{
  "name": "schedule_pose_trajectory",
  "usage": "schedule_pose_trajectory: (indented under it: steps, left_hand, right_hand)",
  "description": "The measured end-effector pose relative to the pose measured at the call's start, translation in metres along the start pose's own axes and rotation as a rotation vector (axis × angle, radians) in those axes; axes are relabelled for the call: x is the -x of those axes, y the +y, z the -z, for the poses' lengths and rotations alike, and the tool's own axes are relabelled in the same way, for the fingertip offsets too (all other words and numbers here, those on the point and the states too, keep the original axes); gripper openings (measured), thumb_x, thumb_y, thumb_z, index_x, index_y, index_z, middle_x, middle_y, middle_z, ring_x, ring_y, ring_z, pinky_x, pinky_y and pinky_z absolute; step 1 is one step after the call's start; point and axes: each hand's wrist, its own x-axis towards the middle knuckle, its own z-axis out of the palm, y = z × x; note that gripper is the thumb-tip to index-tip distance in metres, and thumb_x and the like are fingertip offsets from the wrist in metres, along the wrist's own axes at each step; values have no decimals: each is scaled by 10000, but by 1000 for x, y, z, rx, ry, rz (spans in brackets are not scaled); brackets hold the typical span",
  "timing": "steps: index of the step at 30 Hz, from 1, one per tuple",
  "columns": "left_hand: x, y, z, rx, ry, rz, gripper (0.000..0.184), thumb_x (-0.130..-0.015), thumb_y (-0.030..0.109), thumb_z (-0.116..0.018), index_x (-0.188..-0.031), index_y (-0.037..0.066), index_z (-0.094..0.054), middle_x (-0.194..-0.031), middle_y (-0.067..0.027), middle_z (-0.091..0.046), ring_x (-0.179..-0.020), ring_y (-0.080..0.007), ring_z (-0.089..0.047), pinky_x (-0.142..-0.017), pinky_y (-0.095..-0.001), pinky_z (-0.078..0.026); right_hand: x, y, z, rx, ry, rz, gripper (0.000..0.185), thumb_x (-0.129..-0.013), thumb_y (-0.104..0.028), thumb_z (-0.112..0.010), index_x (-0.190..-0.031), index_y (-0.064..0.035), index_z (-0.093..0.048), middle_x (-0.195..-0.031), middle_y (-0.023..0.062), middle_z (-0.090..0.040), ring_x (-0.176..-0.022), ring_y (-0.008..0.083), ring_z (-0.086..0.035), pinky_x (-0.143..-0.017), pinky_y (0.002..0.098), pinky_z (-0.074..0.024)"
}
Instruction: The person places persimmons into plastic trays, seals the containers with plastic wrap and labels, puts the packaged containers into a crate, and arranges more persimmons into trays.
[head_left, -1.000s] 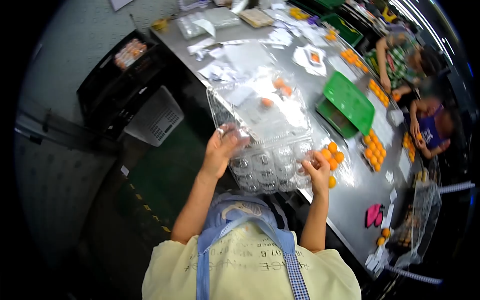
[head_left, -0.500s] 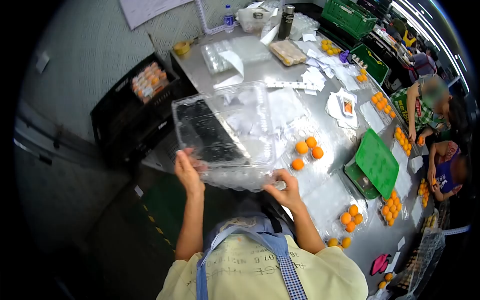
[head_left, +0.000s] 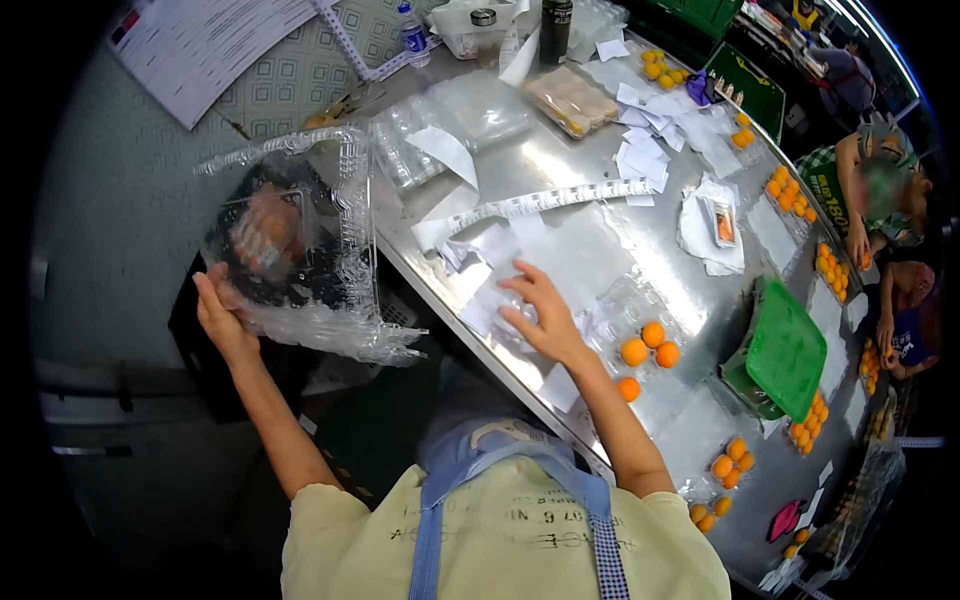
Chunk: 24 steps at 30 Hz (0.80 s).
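My left hand [head_left: 228, 318] grips the lower left edge of a clear plastic clamshell container [head_left: 355, 230], held up off the table's left edge. Its lid stands raised, and a black crate [head_left: 195, 345] shows behind and below it. My right hand [head_left: 545, 318] has its fingers spread and holds nothing; it is over white paper slips [head_left: 490, 300] near the table edge. Right of that hand, several oranges [head_left: 634, 351] sit in and beside a clear plastic tray [head_left: 640, 310].
On the steel table [head_left: 600, 240] are a label strip [head_left: 545, 203], stacked clear packaging [head_left: 470, 110], a green basket [head_left: 785, 350] and more oranges [head_left: 733, 462]. A dark flask [head_left: 555, 32] stands at the back. Two people work along the right side.
The clamshell has swung left, away from the table, with my left hand still on it. My right hand has let go of it and moved over the table's paper slips. The view has shifted.
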Motion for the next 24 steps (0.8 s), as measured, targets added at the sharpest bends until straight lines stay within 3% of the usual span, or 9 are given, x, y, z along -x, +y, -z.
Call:
schedule_pose_trajectory:
  steps: [3, 6, 7, 11, 14, 19, 24]
  left_hand:
    - [-71, 9, -33, 27, -148, -29, 541, -957, 439, -505, -1091, -77, -600, -962, -71, -581, -849, -133, -547, -761, -250, -457]
    - [-135, 14, -81, -115, -164, -126, 530, -955, 441, -508, -1049, -69, -620, -809, -20, -557, -706, -86, -525, -613, -212, -444]
    - [-156, 14, -94, -161, -244, -126, 509, -953, 436, -515, -1007, -55, -639, -631, 44, -470, -533, -41, -445, -460, -188, -359]
    - [-223, -5, -151, -285, -432, -68, 457, -949, 429, -522, -979, -3, -665, -536, 74, -387, -427, -20, -356, -399, -188, -286]
    - [-268, -30, -189, -333, -592, -21, 429, -944, 430, -531, -965, 27, -677, -529, 70, -393, -417, -25, -359, -397, -188, -280]
    - [-316, -68, -265, -425, -892, -59, 418, -929, 429, -555, -931, 29, -677, -509, 68, -422, -402, -36, -376, -393, -199, -276]
    - [-320, -112, -366, -518, -1194, -63, 445, -908, 446, -578, -871, 11, -662, -526, 32, -487, -419, -54, -438, -400, -213, -318]
  right_hand:
    - [-62, 24, -24, 188, 105, -55, 405, -832, -330, -666, -1167, -107, -611, -1360, 204, -432, -1174, 347, -479, -978, 413, -403]
    - [-131, 63, -72, 373, 172, -66, 438, -792, -347, -694, -1165, -130, -617, -1384, 219, -384, -1236, 373, -402, -965, 441, -404]
    - [-156, 70, -88, 434, 185, -49, 440, -782, -342, -701, -1163, -137, -618, -1390, 217, -376, -1245, 374, -393, -965, 443, -402]
    - [-221, 97, -127, 735, 115, -108, 507, -749, -313, -718, -1188, -97, -583, -1417, 209, -336, -1266, 389, -360, -968, 453, -393]
    - [-234, 117, -131, 825, 157, -205, 581, -738, -299, -724, -1214, -25, -535, -1359, 228, -408, -1230, 378, -413, -953, 474, -396]
    - [-194, 136, -90, 452, 492, -446, 621, -760, -255, -699, -1247, 58, -473, -1190, 259, -539, -1085, 371, -536, -922, 454, -425]
    - [-159, 130, -65, 363, 625, -636, 606, -790, -198, -674, -1277, 82, -446, -1191, 228, -530, -1049, 328, -560, -861, 404, -468]
